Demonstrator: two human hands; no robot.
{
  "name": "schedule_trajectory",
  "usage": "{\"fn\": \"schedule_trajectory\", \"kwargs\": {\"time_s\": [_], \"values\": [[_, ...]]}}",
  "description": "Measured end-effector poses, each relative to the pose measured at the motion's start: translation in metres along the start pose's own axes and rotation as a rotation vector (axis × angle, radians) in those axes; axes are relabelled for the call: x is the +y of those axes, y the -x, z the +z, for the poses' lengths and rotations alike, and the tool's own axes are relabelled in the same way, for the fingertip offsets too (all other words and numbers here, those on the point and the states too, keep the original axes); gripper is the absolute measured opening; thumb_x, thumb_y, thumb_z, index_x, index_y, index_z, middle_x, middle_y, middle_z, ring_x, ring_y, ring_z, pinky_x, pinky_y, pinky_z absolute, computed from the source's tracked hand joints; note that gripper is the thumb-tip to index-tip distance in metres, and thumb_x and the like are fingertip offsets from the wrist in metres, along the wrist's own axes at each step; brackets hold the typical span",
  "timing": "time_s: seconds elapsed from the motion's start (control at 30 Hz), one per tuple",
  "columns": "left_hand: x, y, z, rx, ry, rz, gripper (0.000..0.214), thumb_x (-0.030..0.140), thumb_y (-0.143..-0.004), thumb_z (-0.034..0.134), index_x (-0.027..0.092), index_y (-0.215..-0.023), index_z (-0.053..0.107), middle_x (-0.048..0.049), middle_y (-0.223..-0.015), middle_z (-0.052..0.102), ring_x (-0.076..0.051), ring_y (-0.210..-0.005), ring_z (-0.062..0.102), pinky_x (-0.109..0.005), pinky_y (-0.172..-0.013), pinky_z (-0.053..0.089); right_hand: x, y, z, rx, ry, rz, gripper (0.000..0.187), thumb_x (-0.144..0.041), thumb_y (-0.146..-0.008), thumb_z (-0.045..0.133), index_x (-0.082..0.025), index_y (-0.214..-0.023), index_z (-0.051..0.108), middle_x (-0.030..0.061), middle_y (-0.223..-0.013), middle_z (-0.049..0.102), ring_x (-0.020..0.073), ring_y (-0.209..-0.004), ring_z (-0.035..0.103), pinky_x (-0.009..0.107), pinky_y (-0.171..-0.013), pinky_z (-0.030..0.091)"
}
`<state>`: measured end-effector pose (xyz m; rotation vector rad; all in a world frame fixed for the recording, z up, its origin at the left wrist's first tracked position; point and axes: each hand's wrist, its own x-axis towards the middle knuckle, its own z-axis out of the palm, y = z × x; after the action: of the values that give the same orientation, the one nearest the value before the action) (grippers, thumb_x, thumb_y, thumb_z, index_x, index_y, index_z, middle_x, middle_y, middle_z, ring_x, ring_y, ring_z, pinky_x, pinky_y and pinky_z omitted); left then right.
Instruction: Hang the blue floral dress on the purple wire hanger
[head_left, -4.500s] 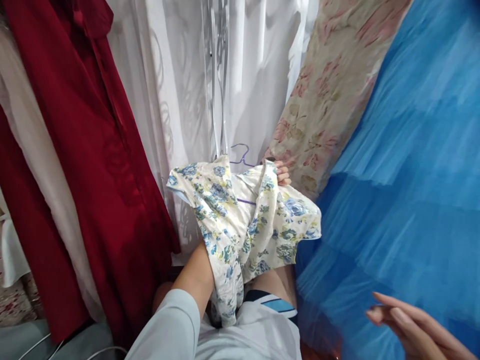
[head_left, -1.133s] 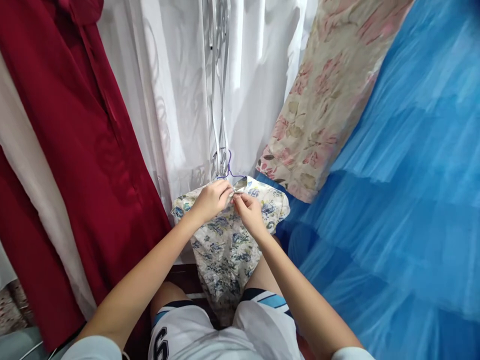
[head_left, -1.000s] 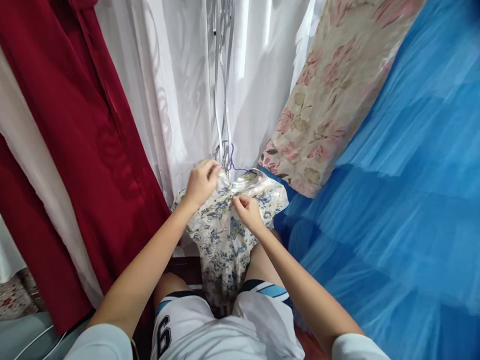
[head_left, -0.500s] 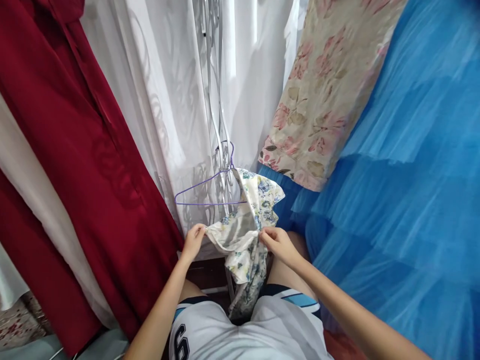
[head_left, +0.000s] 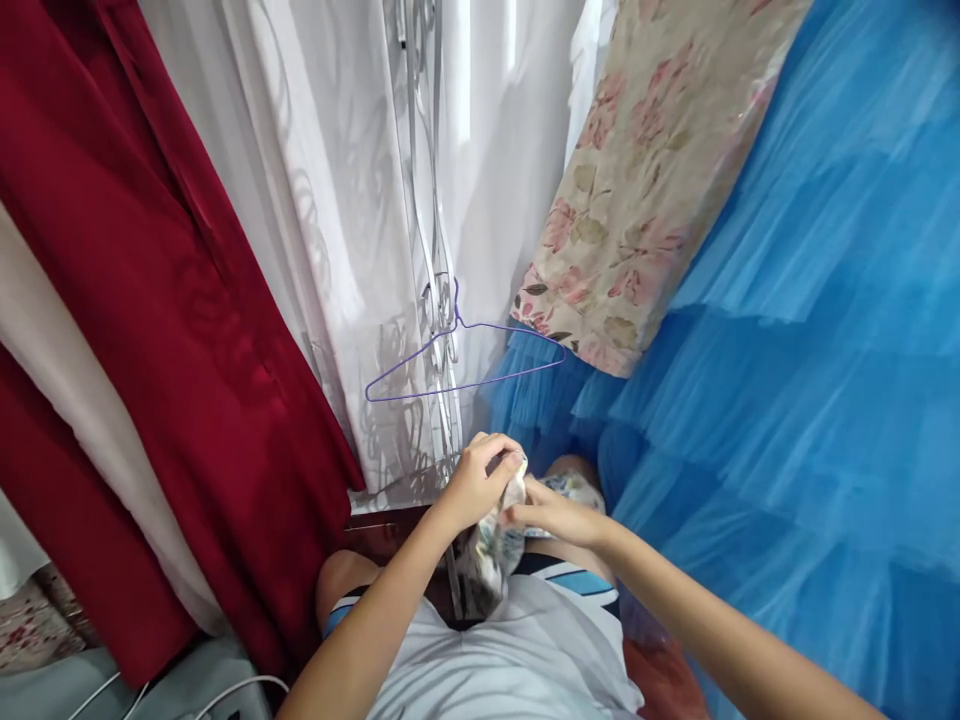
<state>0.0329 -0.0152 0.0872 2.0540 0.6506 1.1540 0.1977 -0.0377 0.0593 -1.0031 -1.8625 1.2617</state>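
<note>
A white garment with a blue and yellow floral print (head_left: 487,560) lies bunched over my lap, part of it draped across my right thigh. My left hand (head_left: 480,478) pinches its upper edge, fingers curled round the cloth. Just to the right and slightly lower, my right hand (head_left: 551,512) grips the same cloth between thumb and fingers. Beyond both hands hangs a bare purple wire hanger (head_left: 465,388), its hook caught on a white metal stand (head_left: 426,210). How the garment is folded is partly hidden by my hands.
On the left hangs a long dark red dress (head_left: 225,330). White curtains (head_left: 337,200) are behind the stand. A beige dress with pink flowers (head_left: 630,220) and a ruffled blue tulle gown (head_left: 810,400) fill the right. White cables (head_left: 240,684) lie at the lower left.
The floral garment has come off the hanger and down to my lap. My left hand has moved right, close to my right hand. The hanger now swings free.
</note>
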Motion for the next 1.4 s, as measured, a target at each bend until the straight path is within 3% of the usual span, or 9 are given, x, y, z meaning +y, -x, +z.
{"fn": "schedule_trajectory", "kwargs": {"time_s": [0.13,0.3,0.4,0.5,0.7,0.93,1.1,1.3,1.4], "values": [[-0.025,0.033,-0.017,-0.155,0.257,-0.278,0.052,0.064,-0.093,0.04,0.02,-0.11,0.062,-0.0078,-0.103,0.064,-0.022,-0.101,0.058,-0.035,-0.094,0.045,-0.024,-0.005,-0.004,-0.081,-0.326,0.068,0.03,-0.041,-0.079,0.073,-0.015,-0.094,0.067,0.0029,-0.084,0.067,0.016,-0.075,0.059,0.029,-0.075,0.047],[-0.049,0.085,-0.039,-0.387,0.395,-0.557,0.064,0.078,-0.071,0.061,0.014,-0.076,0.065,-0.0046,-0.072,0.059,-0.02,-0.077,0.058,-0.035,-0.082,0.048,-0.061,-0.009,-0.027,-0.16,-0.226,0.112,0.036,-0.046,-0.078,0.074,-0.012,-0.087,0.071,0.0048,-0.077,0.07,0.0165,-0.066,0.061,0.028,-0.066,0.049],[-0.042,0.094,-0.053,-0.45,0.405,-0.548,0.064,0.074,-0.068,0.067,0.015,-0.094,0.067,-0.0059,-0.087,0.065,-0.02,-0.087,0.059,-0.032,-0.085,0.047,-0.078,-0.014,-0.041,-0.132,-0.177,0.107,0.037,-0.047,-0.077,0.075,-0.012,-0.089,0.072,0.0067,-0.081,0.072,0.0202,-0.069,0.065,0.03,-0.067,0.052],[-0.033,0.091,-0.07,-0.537,0.081,-0.504,0.053,0.063,-0.071,0.072,0.017,-0.097,0.069,-0.0033,-0.092,0.067,-0.02,-0.086,0.058,-0.029,-0.08,0.047,-0.086,-0.021,-0.065,0.048,-0.15,0.041,0.036,-0.045,-0.075,0.077,-0.013,-0.092,0.073,0.0101,-0.091,0.075,0.0249,-0.077,0.069,0.034,-0.071,0.054],[-0.057,0.065,-0.152,-0.161,-0.542,-0.236,0.032,0.034,-0.094,0.045,0.021,-0.088,0.074,-0.0047,-0.096,0.07,-0.024,-0.097,0.06,-0.036,-0.092,0.044,-0.077,-0.059,-0.109,0.359,0.094,-0.109,0.042,-0.05,-0.079,0.07,-0.013,-0.098,0.073,0.0095,-0.088,0.074,0.0241,-0.074,0.067,0.032,-0.065,0.05],[-0.067,0.012,-0.258,0.161,-0.985,-0.226,0.041,0.019,-0.089,0.045,0.033,-0.119,0.068,-0.0031,-0.131,0.064,-0.033,-0.13,0.045,-0.059,-0.11,0.023,-0.044,-0.119,-0.083,0.406,0.611,-0.258,0.028,-0.041,-0.082,0.061,-0.015,-0.077,0.071,0.0042,-0.071,0.07,0.02,-0.066,0.06,0.027,-0.062,0.04],[-0.028,-0.016,-0.242,0.163,-0.879,0.003,0.047,0.02,-0.094,0.035,0.022,-0.137,0.055,-0.0066,-0.143,0.054,-0.025,-0.133,0.045,-0.045,-0.113,0.031,-0.035,-0.117,-0.064,0.447,0.656,-0.242,0.025,-0.039,-0.081,0.062,-0.017,-0.071,0.068,0.0055,-0.065,0.068,0.0204,-0.064,0.06,0.026,-0.058,0.035],[0.009,-0.058,-0.186,0.259,-0.738,0.099,0.023,0.028,-0.092,0.051,0.022,-0.112,0.061,-0.0059,-0.111,0.068,-0.022,-0.105,0.062,-0.034,-0.091,0.047,-0.048,-0.082,-0.052,0.356,0.621,-0.332,0.024,-0.036,-0.086,0.058,-0.017,-0.083,0.072,0.0055,-0.075,0.072,0.0222,-0.071,0.065,0.029,-0.066,0.044],[0.01,-0.06,-0.176,0.364,-0.687,0.143,0.016,0.03,-0.088,0.059,0.02,-0.102,0.062,-0.0048,-0.102,0.067,-0.02,-0.099,0.062,-0.028,-0.083,0.047,-0.048,-0.06,-0.068,0.668,0.573,-0.466,0.034,-0.034,-0.086,0.058,-0.017,-0.113,0.069,0.0094,-0.11,0.072,0.0262,-0.098,0.066,0.034,-0.086,0.047]]}}
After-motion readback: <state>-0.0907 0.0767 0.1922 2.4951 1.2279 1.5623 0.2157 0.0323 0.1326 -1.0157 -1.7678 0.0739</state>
